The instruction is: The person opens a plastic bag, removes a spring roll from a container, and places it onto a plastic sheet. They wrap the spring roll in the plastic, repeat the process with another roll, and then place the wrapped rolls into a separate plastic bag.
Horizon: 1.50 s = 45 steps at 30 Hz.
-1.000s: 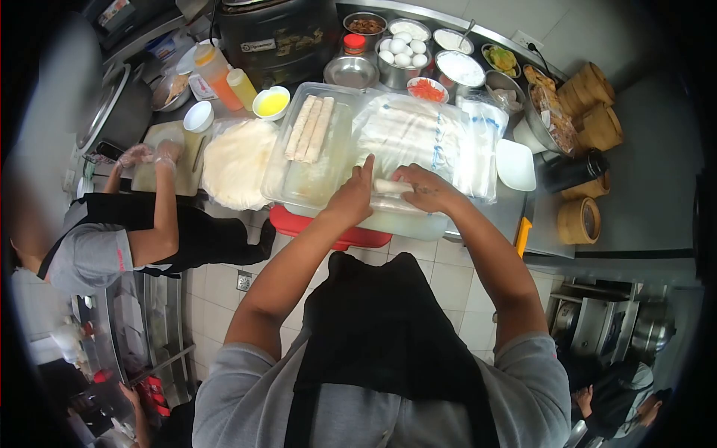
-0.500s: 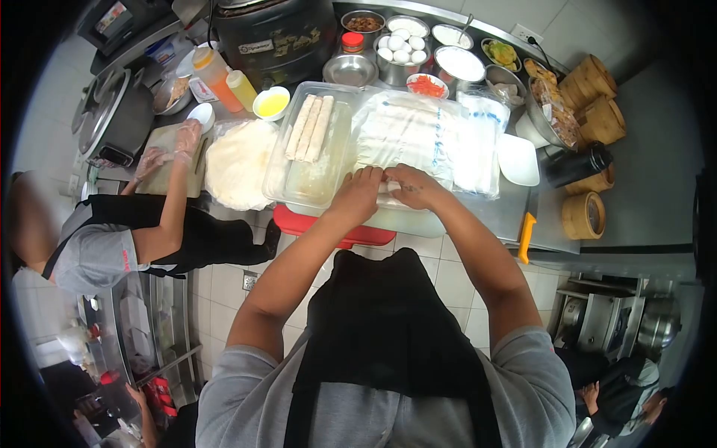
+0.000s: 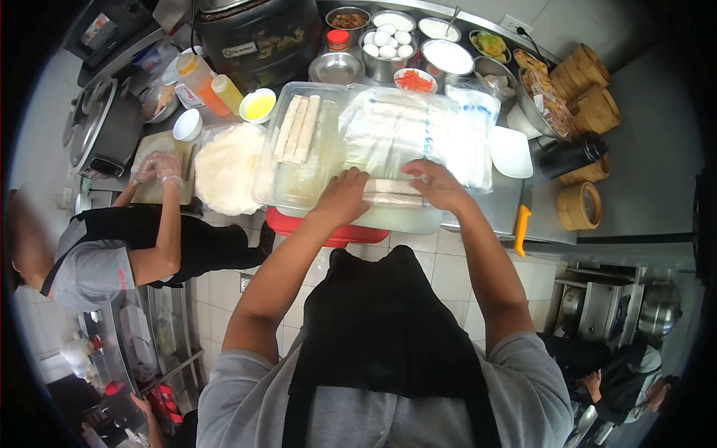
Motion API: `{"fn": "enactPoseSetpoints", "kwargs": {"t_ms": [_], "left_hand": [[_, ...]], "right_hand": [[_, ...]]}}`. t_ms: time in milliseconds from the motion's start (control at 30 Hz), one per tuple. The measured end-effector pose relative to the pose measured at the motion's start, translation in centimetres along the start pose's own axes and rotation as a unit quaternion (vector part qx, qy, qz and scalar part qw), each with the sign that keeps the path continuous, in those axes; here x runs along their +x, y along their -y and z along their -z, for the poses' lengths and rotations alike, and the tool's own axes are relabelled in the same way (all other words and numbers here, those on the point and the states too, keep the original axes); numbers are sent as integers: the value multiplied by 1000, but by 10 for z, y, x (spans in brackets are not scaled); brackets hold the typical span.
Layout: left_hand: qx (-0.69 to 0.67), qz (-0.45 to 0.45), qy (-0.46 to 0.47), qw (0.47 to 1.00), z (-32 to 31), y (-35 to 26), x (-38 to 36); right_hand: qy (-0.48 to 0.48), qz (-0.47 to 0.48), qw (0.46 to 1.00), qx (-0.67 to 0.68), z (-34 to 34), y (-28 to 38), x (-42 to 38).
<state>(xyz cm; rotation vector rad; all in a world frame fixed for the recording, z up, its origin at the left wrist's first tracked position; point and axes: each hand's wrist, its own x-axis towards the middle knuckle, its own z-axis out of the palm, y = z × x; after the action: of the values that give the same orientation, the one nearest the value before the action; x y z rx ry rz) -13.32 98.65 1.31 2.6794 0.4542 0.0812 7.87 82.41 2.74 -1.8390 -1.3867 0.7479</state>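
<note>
Two pale, log-shaped uncooked rolls [image 3: 393,192] lie side by side at the near edge of a plastic-lined tray, in clear plastic film. My left hand [image 3: 343,196] rests at their left end, fingers stretched forward and lying flat against the plastic. At the right end is my right hand [image 3: 439,187], its fingers curved and apart over the film, gripping nothing visible. Beyond my hands, clear plastic sheeting [image 3: 388,142] covers more pale rolls. To the left, a clear plastic container [image 3: 321,175] holds three finished rolls [image 3: 297,128].
A stack of round pale wrappers [image 3: 230,168] and a bowl of yellow liquid [image 3: 258,106] stand left. A co-worker's gloved hands [image 3: 158,168] are over a cutting board. Right are a white dish [image 3: 512,152], an orange-handled knife [image 3: 522,230] and bamboo steamers [image 3: 579,205]. Eggs [image 3: 388,42] stand behind.
My hands have moved apart from the middle, left hand leftward and right hand rightward, uncovering the rolls between them. The co-worker's hands have come together over the board.
</note>
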Motion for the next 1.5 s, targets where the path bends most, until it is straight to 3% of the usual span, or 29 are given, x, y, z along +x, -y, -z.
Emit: {"fn": "enactPoseSetpoints", "kwargs": {"t_ms": [67,200,333,600,733,833,900,1233,1300,1333,1400,1433,1500], "left_hand": [[-35,0,-26,999,0,3,1],[-24,-3,7,1000,4,11,11],[-18,8,12,1000,4,11,16],[-24,-15,43,999,5,10,22],[-28,-22,20,999,3,7,20],[-21,-29,6,999,0,3,18],[-4,-25,17,1000,-2,3,22],[2,-14,38,999,-6,8,27],[3,-15,36,999,-6,8,26],[4,-15,34,999,-6,9,26],[4,-17,32,999,-5,9,26],[4,-21,31,999,-5,8,26],[6,-21,33,999,-3,7,26]], "right_hand": [[-41,-61,997,1,20,-12,-17],[-75,-144,986,-23,47,-12,-45],[-97,-130,987,7,40,-26,-55],[-83,-24,990,-109,10,-26,-51],[-107,-86,990,-42,19,-24,-54],[-113,-70,987,-90,29,-30,-61],[-59,-33,978,-195,26,-34,-65],[-1,-55,953,-299,15,-33,-78],[-41,-89,865,-491,29,-22,-84],[-40,-88,865,-492,37,-12,-84],[-155,-193,846,-473,49,2,-83],[-154,-193,845,-474,50,2,-83],[-154,-159,897,-383,52,1,-84]]}}
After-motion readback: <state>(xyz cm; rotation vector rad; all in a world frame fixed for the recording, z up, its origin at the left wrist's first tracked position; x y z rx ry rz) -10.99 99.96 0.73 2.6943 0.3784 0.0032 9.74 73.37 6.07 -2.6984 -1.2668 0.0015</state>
